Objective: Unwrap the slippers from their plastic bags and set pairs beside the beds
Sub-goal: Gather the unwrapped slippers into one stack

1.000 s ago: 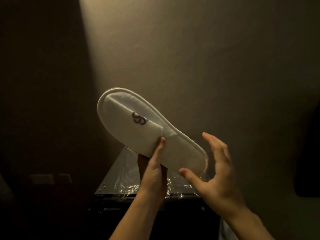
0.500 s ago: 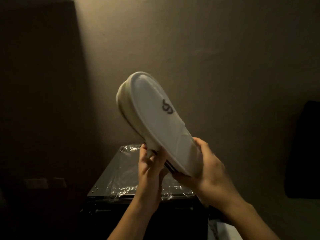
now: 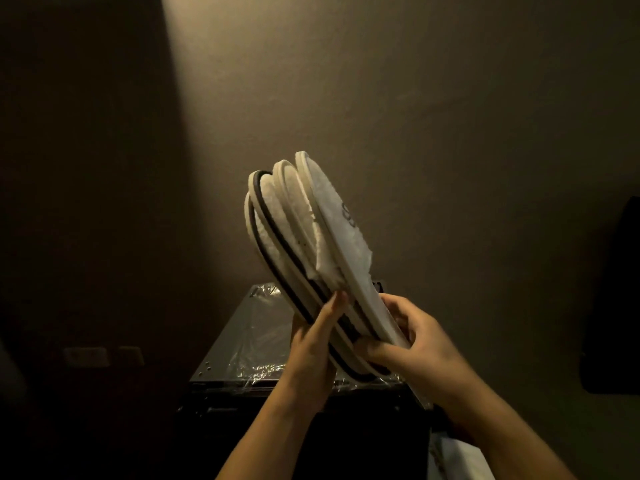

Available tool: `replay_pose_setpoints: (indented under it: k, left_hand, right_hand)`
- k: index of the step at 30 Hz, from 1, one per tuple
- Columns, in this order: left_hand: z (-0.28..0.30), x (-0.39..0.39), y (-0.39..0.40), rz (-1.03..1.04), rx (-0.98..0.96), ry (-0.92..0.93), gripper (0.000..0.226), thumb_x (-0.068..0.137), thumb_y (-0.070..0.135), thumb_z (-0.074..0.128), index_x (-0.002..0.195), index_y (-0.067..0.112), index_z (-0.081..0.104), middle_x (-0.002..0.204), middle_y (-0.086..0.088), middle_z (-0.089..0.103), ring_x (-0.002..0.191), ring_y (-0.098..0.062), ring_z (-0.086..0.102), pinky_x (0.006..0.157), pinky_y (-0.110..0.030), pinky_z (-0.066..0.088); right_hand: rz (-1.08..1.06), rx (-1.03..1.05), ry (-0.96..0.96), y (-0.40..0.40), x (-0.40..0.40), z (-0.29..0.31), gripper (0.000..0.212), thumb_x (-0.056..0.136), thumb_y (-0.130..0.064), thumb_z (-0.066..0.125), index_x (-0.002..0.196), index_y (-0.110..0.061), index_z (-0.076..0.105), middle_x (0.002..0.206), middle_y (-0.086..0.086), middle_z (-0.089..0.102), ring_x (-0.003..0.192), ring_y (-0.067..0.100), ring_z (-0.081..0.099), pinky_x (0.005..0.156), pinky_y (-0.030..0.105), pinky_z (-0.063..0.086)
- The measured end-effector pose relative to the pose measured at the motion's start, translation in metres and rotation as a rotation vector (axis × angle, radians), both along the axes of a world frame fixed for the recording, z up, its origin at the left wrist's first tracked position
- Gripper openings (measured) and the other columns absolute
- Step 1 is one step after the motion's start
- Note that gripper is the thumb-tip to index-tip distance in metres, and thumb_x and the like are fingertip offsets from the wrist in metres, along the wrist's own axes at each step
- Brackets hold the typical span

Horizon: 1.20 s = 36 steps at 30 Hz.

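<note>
Now edge-on, slippers [image 3: 304,244] fanned apart, left hand [image 3: 311,344] regripped, right hand [image 3: 415,344] pinching heels

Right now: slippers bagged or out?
Out. The slippers show bare cloth and soles in both hands; crumpled plastic lies on the cabinet below.

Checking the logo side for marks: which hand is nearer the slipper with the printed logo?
Right. The right hand grips the heel of the logo slipper; the left hand holds the far side of the stack.

Both forearms are reaching up from the lower frame; the left hand [image 3: 313,344] and right hand [image 3: 412,344] are each gripping the slipper stack's [image 3: 298,223] lower end.
</note>
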<state>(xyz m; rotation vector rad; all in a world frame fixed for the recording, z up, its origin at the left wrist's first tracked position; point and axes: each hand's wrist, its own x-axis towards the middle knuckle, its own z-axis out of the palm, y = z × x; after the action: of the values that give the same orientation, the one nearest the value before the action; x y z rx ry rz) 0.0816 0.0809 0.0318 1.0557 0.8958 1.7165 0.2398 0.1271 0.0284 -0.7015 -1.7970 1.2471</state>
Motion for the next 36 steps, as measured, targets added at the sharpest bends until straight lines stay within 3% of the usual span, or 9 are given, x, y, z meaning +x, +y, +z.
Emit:
replay_pose_setpoints:
  k: [4,7,13,18,21,28,36]
  left_hand:
    - [0.0,-0.004,0.0,0.039,-0.047,-0.042,0.086,0.052,0.06,0.09,0.118,0.008,0.073,0.119,-0.024,0.073,0.111,-0.041,0.07,0.098,-0.055,0.055]
    - [-0.001,-0.008,0.0,0.038,-0.077,-0.063,0.086,0.059,0.055,0.087,0.124,0.001,0.068,0.123,-0.027,0.07,0.114,-0.045,0.067,0.1,-0.054,0.055]
    - [-0.006,-0.008,0.007,0.058,-0.092,-0.086,0.066,0.068,0.049,0.08,0.117,0.005,0.073,0.118,-0.025,0.073,0.109,-0.043,0.07,0.097,-0.053,0.056]
    - [-0.007,-0.009,0.01,0.052,-0.116,-0.084,0.07,0.066,0.05,0.081,0.117,0.003,0.073,0.115,-0.025,0.074,0.106,-0.041,0.072,0.092,-0.049,0.059]
    - [-0.007,-0.011,0.011,0.034,-0.128,-0.081,0.07,0.063,0.049,0.081,0.115,0.003,0.073,0.112,-0.023,0.076,0.102,-0.038,0.074,0.086,-0.044,0.06]
    - [-0.008,-0.015,0.018,0.005,-0.154,-0.071,0.056,0.061,0.049,0.083,0.098,0.008,0.081,0.106,-0.022,0.077,0.097,-0.036,0.075,0.093,-0.049,0.058]
    - [-0.007,-0.012,0.016,0.018,-0.185,-0.093,0.052,0.072,0.045,0.079,0.103,0.003,0.079,0.109,-0.024,0.076,0.103,-0.04,0.073,0.094,-0.049,0.058]
  right_hand:
    - [0.076,-0.074,0.057,0.004,-0.001,-0.003,0.075,0.062,-0.037,0.086,0.131,-0.025,0.06,0.119,0.002,0.074,0.109,0.019,0.073,0.091,0.04,0.062]
    - [0.113,-0.106,0.065,0.005,-0.003,-0.004,0.076,0.062,-0.043,0.085,0.131,-0.024,0.06,0.119,0.002,0.075,0.109,0.019,0.073,0.088,0.034,0.062]
    - [0.097,-0.123,0.063,0.009,-0.007,-0.009,0.074,0.067,-0.037,0.084,0.135,-0.021,0.059,0.121,0.006,0.075,0.11,0.022,0.073,0.091,0.04,0.062]
    - [0.079,-0.136,0.054,0.011,-0.009,-0.013,0.077,0.066,-0.04,0.084,0.136,-0.022,0.059,0.12,0.002,0.075,0.11,0.019,0.073,0.087,0.033,0.062]
    - [0.079,-0.156,0.046,0.014,-0.01,-0.015,0.075,0.067,-0.039,0.085,0.136,-0.022,0.059,0.121,0.004,0.075,0.111,0.022,0.073,0.093,0.041,0.061]
    - [0.045,-0.183,0.032,0.017,-0.014,-0.015,0.069,0.07,-0.035,0.085,0.134,-0.022,0.06,0.121,0.004,0.075,0.111,0.021,0.073,0.097,0.046,0.059]
    - [0.039,-0.2,0.042,0.016,-0.015,-0.018,0.066,0.074,-0.03,0.084,0.134,-0.02,0.06,0.123,0.007,0.075,0.112,0.024,0.073,0.1,0.052,0.057]
